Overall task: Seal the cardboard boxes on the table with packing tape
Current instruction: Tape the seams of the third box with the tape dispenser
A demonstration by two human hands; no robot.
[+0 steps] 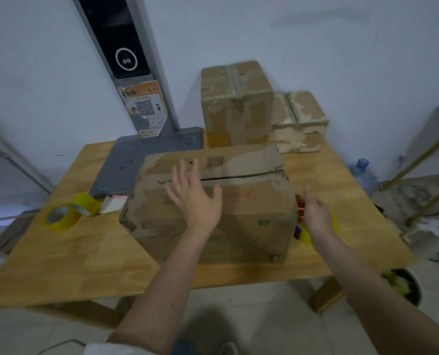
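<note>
On the wooden table (59,252), near its left edge, lie two rolls of yellowish packing tape (69,212), touching each other, the nearer one lying tilted with its core facing up. Just right of them sits a small white and pink box (114,203), close against the left side of the large cardboard box. Behind it a grey flat mat (141,160) runs to the table's far edge.

The large cardboard box (251,221) stands in the middle of the table, its top flaps folded down with a dark slit of open seam between them and a barcode on the far flap. The left hand (194,198) is over the box's top near its front edge, fingers straight and spread wide, gripping nothing; whether the palm touches the cardboard cannot be told.

At the far edge, against the wall, stand a tall taped box (235,103) and, just beside it on the right, a lower taped box (300,121).

The right hand (315,213) is at the large box's right side, fingers curled round a tape dispenser (302,226) with a yellow roll and red parts, mostly hidden by the hand.
</note>
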